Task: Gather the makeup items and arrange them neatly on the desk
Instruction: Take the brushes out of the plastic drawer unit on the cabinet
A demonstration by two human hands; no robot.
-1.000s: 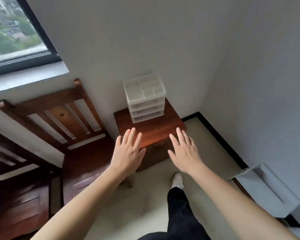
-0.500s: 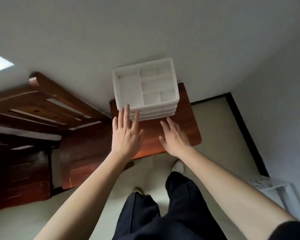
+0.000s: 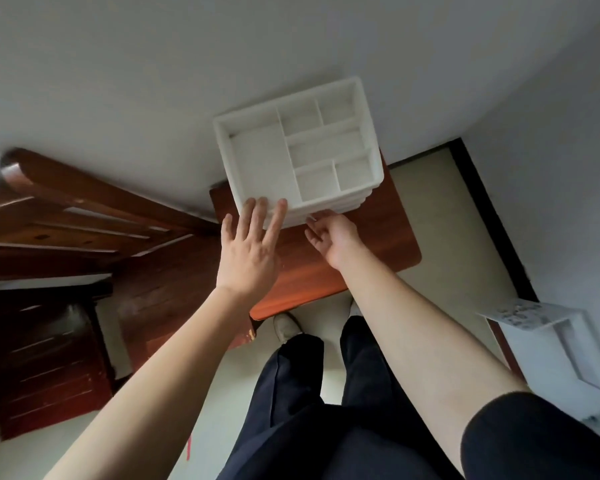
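Observation:
A white plastic organizer point(image 3: 224, 143) with empty top compartments and stacked drawers stands at the back of a small red-brown wooden table point(image 3: 388, 244), against the wall. My left hand point(image 3: 246, 254) reaches forward with straight fingers, the tips touching the organizer's front left rim. My right hand point(image 3: 336, 237) is turned palm up just below the organizer's front. Its loosely curled fingertips touch the front of a lower drawer point(image 3: 329, 212). No makeup items are in view.
A dark wooden chair point(image 3: 84, 209) stands left of the table, with a dark wooden cabinet point(image 3: 42, 358) nearer me on the left. A white box point(image 3: 568, 334) lies on the floor at right. My legs and shoes are below the table edge.
I have stepped closer and the view tilted down. Both hands moved forward from above the table to the organizer; the left now touches its rim and the right turned palm up at a drawer.

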